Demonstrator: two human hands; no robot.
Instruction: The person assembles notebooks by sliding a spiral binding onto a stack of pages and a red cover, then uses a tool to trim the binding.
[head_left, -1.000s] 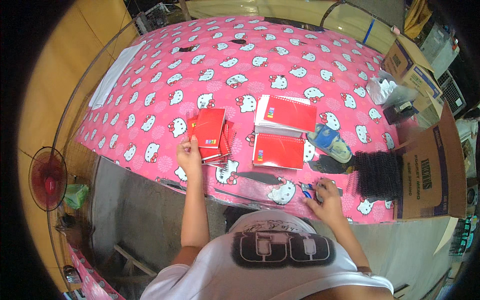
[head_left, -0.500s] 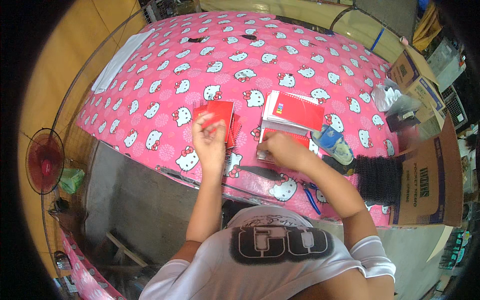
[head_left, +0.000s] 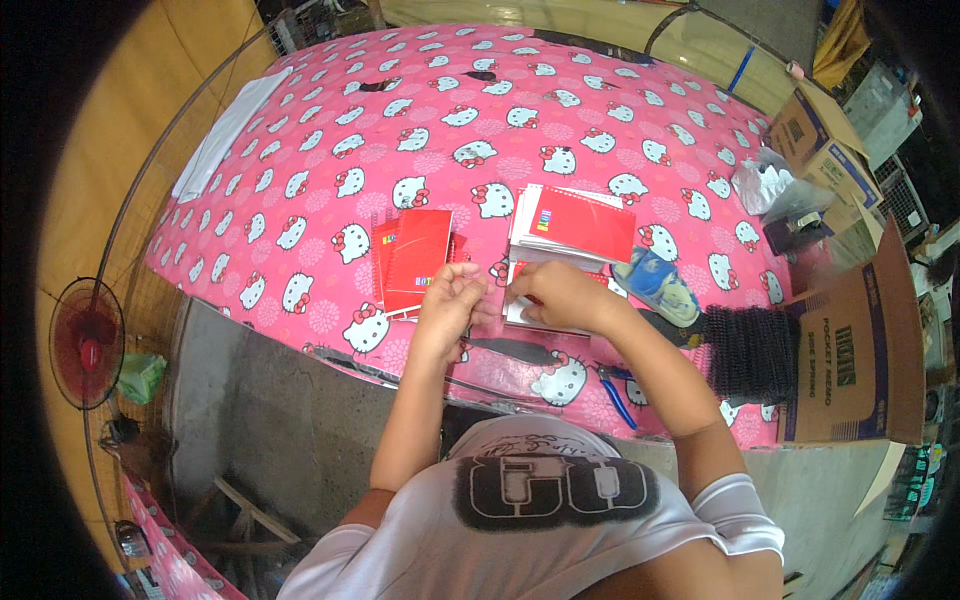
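Note:
Two groups of red-covered spiral notebooks lie before me on the pink table. My left hand (head_left: 450,303) hovers beside the left pile of red notebooks (head_left: 420,245), fingers loosely bent and apart, with nothing visible in them. Its fingertips point toward my right hand (head_left: 560,295), which is closed in a pinch at the left edge of a red notebook (head_left: 592,279). The pinched edge is partly hidden under the fingers. Just beyond, a taller stack of red notebooks with white pages (head_left: 580,226) lies slightly fanned.
Right of the notebooks sit a blue-and-yellow cloth bundle (head_left: 657,286), blue-handled pliers (head_left: 617,398) and a heap of black spiral coils (head_left: 752,352). An open cardboard box (head_left: 850,350) borders the right side. White cloth (head_left: 235,135) lies far left; a red fan (head_left: 88,345) stands off the table.
My left hand has left the top of the left notebook pile and moved right, toward my right hand. The right hand stays at the near notebook. The view has shifted slightly.

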